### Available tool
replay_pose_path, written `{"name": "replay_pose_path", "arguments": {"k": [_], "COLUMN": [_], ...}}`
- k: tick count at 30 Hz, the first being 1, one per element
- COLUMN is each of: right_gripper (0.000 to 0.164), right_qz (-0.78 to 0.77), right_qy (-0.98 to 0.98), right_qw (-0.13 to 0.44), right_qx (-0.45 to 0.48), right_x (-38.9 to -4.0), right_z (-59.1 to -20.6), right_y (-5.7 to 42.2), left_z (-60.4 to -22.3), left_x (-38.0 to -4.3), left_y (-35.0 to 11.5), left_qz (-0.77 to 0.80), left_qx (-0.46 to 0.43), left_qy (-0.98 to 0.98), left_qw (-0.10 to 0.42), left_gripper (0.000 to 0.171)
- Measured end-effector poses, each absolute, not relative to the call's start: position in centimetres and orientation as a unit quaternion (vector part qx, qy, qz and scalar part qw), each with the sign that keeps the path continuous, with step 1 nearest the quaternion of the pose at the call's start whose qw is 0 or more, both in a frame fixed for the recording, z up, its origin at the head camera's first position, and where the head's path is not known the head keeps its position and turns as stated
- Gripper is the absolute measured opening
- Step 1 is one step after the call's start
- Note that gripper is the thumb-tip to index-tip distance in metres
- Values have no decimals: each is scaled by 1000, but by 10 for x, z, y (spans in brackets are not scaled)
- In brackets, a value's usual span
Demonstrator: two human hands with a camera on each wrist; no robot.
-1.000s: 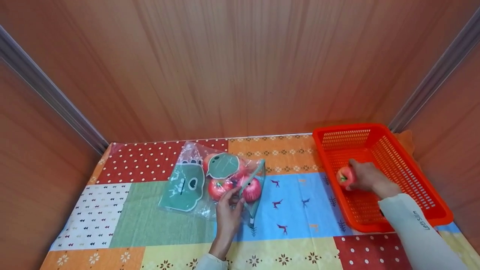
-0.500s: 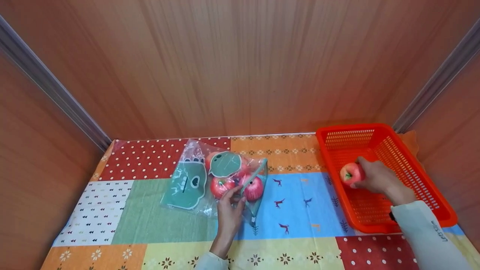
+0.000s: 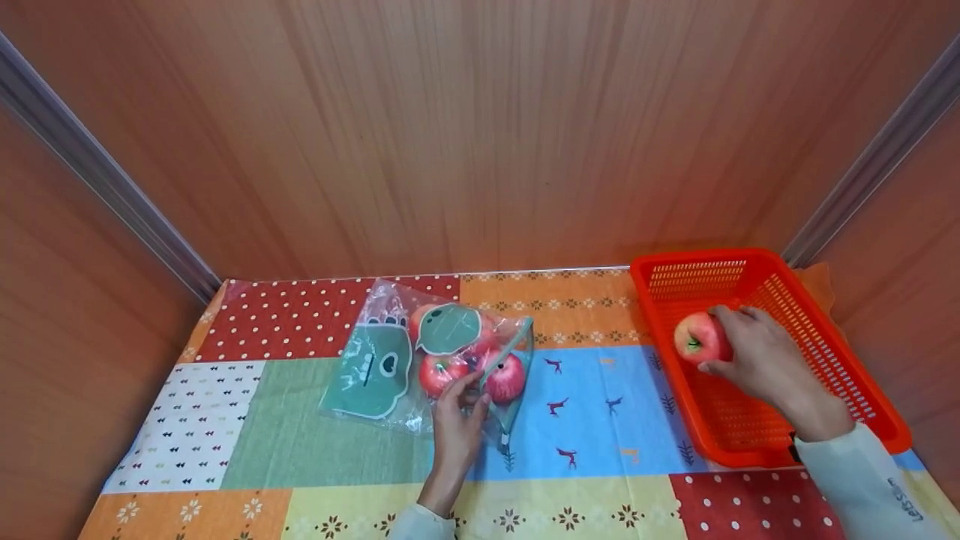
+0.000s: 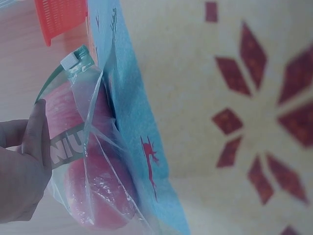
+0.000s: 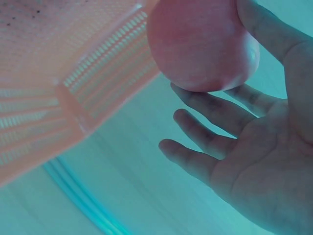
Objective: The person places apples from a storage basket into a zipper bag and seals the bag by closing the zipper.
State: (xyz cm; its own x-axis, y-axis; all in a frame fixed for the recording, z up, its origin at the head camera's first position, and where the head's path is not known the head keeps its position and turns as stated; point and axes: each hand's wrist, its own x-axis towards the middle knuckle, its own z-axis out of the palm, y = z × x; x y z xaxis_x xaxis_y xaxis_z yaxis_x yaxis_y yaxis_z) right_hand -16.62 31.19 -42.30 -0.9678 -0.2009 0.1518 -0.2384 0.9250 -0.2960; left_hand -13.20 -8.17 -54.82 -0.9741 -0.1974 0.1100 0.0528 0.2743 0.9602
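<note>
A clear zip bag [image 3: 367, 371] with green cartoon prints lies on the cloth, several red apples [image 3: 442, 377] inside it. My left hand [image 3: 459, 431] pinches the bag's edge near the green zip strip. The white zip slider [image 4: 69, 61] shows close to these fingers in the left wrist view. Over the red basket [image 3: 739, 454], my right hand [image 3: 772, 367] holds a single red-yellow apple [image 3: 699, 337], stem side facing left. In the right wrist view this apple [image 5: 200, 46] sits between thumb and fingers, apart from the basket wall. Other fingers spread below it.
A patchwork cloth [image 3: 322, 427] covers the table. Wood-grain panels [image 3: 480, 135] stand at the back and both sides. The basket is near the right panel, and blue cloth [image 3: 592, 412] lies between it and the bag.
My right hand has lifted the apple from low in the basket, and it now appears higher and larger. The left hand and the bag stay in place. The head view has shifted slightly.
</note>
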Motion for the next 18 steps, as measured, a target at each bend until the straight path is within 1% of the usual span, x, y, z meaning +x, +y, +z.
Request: {"name": "replay_pose_path", "arguments": {"k": [5, 10, 15, 18], "right_gripper": [83, 84, 84, 88], "right_qz": [151, 143, 135, 125], "right_qy": [-976, -969, -964, -963], "right_qw": [102, 137, 156, 160], "right_qx": [122, 148, 168, 176], "right_x": [-158, -153, -149, -147], "right_z": [-420, -418, -416, -415], "right_y": [304, 294, 283, 275], "left_z": [-549, -550, -550, -550], "left_x": [-132, -133, -133, -133], "left_y": [-82, -83, -83, -83], "left_qz": [-602, -601, -603, -606], "left_qx": [45, 45, 48, 47], "left_qy": [-790, -790, -789, -787], "left_qw": [107, 110, 105, 103], "left_gripper": [38, 38, 38, 38]}}
